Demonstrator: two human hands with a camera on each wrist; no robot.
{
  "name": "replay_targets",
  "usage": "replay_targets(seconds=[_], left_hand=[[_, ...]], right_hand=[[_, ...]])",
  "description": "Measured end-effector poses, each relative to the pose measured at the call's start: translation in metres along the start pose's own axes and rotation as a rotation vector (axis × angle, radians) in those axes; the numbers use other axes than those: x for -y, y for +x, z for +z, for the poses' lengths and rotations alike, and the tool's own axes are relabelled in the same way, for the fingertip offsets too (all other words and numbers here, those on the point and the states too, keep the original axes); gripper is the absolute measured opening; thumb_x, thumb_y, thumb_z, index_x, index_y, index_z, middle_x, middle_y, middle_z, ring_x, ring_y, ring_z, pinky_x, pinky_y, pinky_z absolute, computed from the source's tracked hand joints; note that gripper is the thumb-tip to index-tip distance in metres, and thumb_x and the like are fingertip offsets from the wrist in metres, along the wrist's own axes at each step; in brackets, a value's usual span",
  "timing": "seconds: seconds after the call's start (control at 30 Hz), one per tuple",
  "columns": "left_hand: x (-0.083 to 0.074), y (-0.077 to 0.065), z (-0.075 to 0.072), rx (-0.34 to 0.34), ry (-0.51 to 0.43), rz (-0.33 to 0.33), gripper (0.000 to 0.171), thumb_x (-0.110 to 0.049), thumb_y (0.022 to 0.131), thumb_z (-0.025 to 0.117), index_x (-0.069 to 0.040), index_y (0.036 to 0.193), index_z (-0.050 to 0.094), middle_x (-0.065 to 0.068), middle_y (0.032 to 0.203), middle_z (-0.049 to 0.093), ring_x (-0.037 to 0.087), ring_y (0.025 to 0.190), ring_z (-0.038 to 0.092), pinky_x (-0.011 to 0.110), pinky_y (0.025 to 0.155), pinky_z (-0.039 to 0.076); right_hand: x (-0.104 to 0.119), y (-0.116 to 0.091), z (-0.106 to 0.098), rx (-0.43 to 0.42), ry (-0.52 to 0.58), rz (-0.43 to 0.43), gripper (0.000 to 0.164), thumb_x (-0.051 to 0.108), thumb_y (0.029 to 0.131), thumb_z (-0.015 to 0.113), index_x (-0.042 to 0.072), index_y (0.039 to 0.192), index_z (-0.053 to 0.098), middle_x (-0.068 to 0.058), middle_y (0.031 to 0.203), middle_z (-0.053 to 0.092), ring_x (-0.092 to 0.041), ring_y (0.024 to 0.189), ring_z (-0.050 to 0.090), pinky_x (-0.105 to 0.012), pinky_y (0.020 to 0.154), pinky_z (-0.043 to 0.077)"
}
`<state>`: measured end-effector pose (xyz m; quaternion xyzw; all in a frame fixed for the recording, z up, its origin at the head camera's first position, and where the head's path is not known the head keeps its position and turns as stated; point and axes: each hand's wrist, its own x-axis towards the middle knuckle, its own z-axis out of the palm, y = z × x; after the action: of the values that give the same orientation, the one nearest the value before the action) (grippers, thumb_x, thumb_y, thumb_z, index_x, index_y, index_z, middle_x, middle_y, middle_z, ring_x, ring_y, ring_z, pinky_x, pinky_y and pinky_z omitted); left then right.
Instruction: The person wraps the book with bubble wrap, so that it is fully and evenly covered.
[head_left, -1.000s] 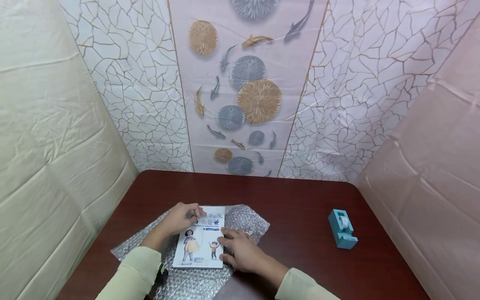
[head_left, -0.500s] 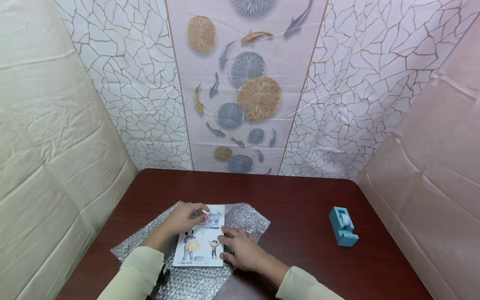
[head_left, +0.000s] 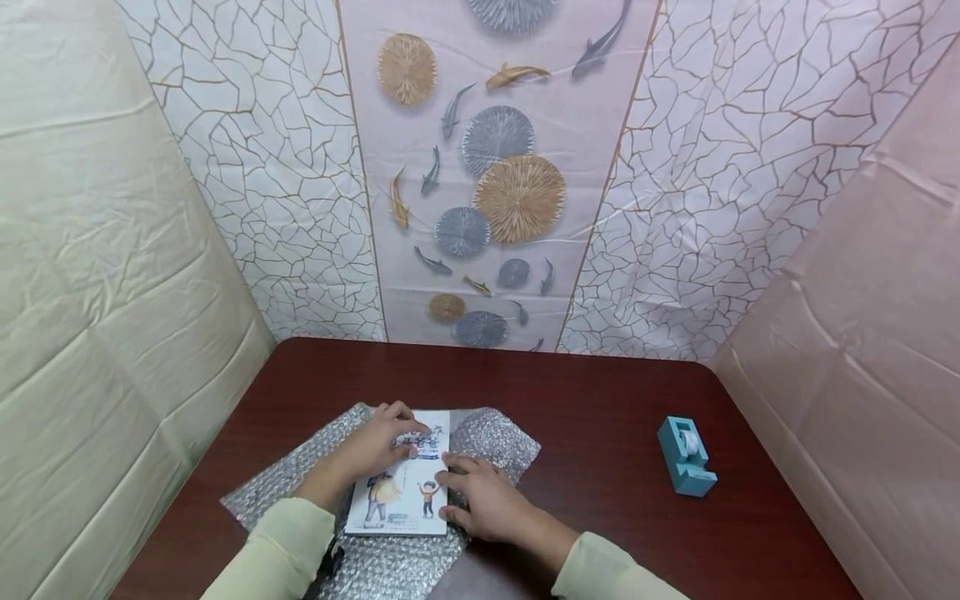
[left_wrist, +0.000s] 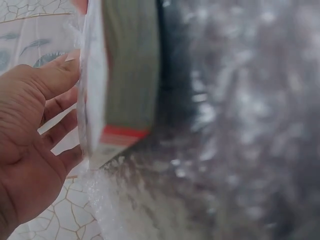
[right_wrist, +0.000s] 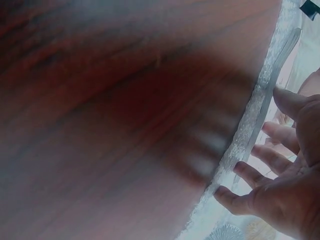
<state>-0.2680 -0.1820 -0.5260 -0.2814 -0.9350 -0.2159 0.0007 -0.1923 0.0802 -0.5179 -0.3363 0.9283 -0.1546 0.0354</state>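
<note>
A white paperback book (head_left: 408,500) with cartoon figures on its cover lies face up on a sheet of bubble wrap (head_left: 382,571). My left hand (head_left: 378,442) reaches across the upper left of the cover, its thumb and fingertips on the printed title. In the left wrist view the fingers of that hand (left_wrist: 37,130) meet a thin clear layer along the cover, and the book's page edges (left_wrist: 132,65) show beside it. My right hand (head_left: 487,500) lies along the book's right edge with fingers spread. The right wrist view has those fingertips close to the bubble wrap's edge (right_wrist: 240,145).
A blue tape dispenser (head_left: 686,458) with a roll of tape stands on the right side of the dark red table (head_left: 592,442). Patterned cloth (head_left: 480,192) hangs behind the table's far edge, and quilted beige cloth (head_left: 90,275) hangs on the left.
My left hand has slid right across the upper cover, and its fingers have lowered onto the title. The right hand stays at the book's edge, and the book has not moved.
</note>
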Motion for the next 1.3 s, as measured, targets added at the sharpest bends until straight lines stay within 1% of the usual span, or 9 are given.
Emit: replay_targets(seconds=[0.13,0.27,0.37,0.57,0.7,0.8,0.97,1.13,1.3], left_hand=[[0.002,-0.002,0.004,0.019,0.013,0.036,0.045,-0.013,0.107,0.072,-0.022,0.151,0.069,0.019,0.167,0.049,0.050,0.152,0.046,0.073,0.117,0.048],[0.002,-0.002,0.005,0.086,0.018,0.019,0.048,-0.015,0.112,0.065,-0.024,0.158,0.062,0.018,0.178,0.038,0.055,0.164,0.030,0.078,0.121,0.039],[-0.001,-0.002,0.004,0.123,0.012,-0.009,0.047,-0.016,0.114,0.061,-0.026,0.160,0.061,0.015,0.179,0.038,0.053,0.167,0.026,0.077,0.123,0.038],[-0.006,-0.003,0.003,0.132,0.051,-0.028,0.047,-0.016,0.114,0.059,-0.026,0.160,0.060,0.015,0.179,0.038,0.052,0.166,0.027,0.077,0.125,0.035],[-0.009,-0.003,0.002,0.134,0.090,-0.033,0.047,-0.017,0.115,0.057,-0.027,0.161,0.060,0.014,0.179,0.038,0.051,0.167,0.027,0.081,0.128,0.025],[-0.011,-0.004,0.002,0.127,0.115,-0.040,0.046,-0.019,0.115,0.057,-0.028,0.161,0.060,0.013,0.179,0.038,0.050,0.168,0.028,0.084,0.128,0.017],[-0.010,-0.003,0.003,0.111,0.132,-0.041,0.046,-0.019,0.115,0.058,-0.027,0.160,0.061,0.013,0.179,0.040,0.050,0.167,0.030,0.086,0.127,0.017],[-0.009,-0.003,0.004,0.113,0.108,-0.036,0.045,-0.019,0.116,0.057,-0.025,0.160,0.061,0.013,0.179,0.040,0.051,0.167,0.029,0.087,0.126,0.016],[-0.008,-0.004,0.003,0.110,0.087,-0.026,0.046,-0.018,0.115,0.057,-0.024,0.161,0.060,0.015,0.178,0.040,0.052,0.166,0.029,0.087,0.126,0.015]], right_hand=[[0.000,0.002,0.000,-0.012,0.000,-0.002,0.052,0.037,0.101,0.081,0.020,0.149,0.070,-0.009,0.166,0.058,-0.044,0.144,0.061,-0.074,0.105,0.056],[0.000,0.002,-0.001,-0.014,0.000,-0.003,0.052,0.037,0.100,0.082,0.021,0.149,0.070,-0.008,0.165,0.058,-0.042,0.143,0.062,-0.074,0.101,0.057],[0.000,0.003,-0.002,-0.010,0.010,0.003,0.053,0.037,0.099,0.083,0.021,0.148,0.070,-0.008,0.165,0.059,-0.041,0.142,0.062,-0.075,0.099,0.057],[0.000,0.010,-0.004,-0.013,0.052,0.035,0.059,0.036,0.092,0.090,0.019,0.146,0.072,-0.013,0.168,0.053,-0.044,0.147,0.055,-0.077,0.097,0.057],[-0.001,0.019,-0.008,0.002,0.056,0.060,0.081,0.039,0.088,0.094,0.015,0.158,0.061,-0.015,0.179,0.036,-0.047,0.160,0.041,-0.083,0.100,0.053],[-0.004,0.026,-0.011,0.034,0.051,0.078,0.100,0.044,0.087,0.095,0.014,0.169,0.046,-0.012,0.184,0.024,-0.045,0.167,0.030,-0.089,0.104,0.046],[-0.012,0.037,-0.014,0.092,0.032,0.110,0.120,0.053,0.081,0.096,0.013,0.175,0.033,-0.010,0.188,0.013,-0.043,0.172,0.019,-0.092,0.108,0.038],[-0.020,0.042,-0.013,0.145,0.038,0.110,0.125,0.059,0.080,0.095,0.013,0.176,0.030,-0.007,0.188,0.009,-0.040,0.174,0.008,-0.092,0.111,0.036],[-0.026,0.043,-0.010,0.176,0.037,0.092,0.124,0.064,0.083,0.091,0.016,0.177,0.026,-0.004,0.188,0.015,-0.040,0.174,0.013,-0.089,0.112,0.039]])
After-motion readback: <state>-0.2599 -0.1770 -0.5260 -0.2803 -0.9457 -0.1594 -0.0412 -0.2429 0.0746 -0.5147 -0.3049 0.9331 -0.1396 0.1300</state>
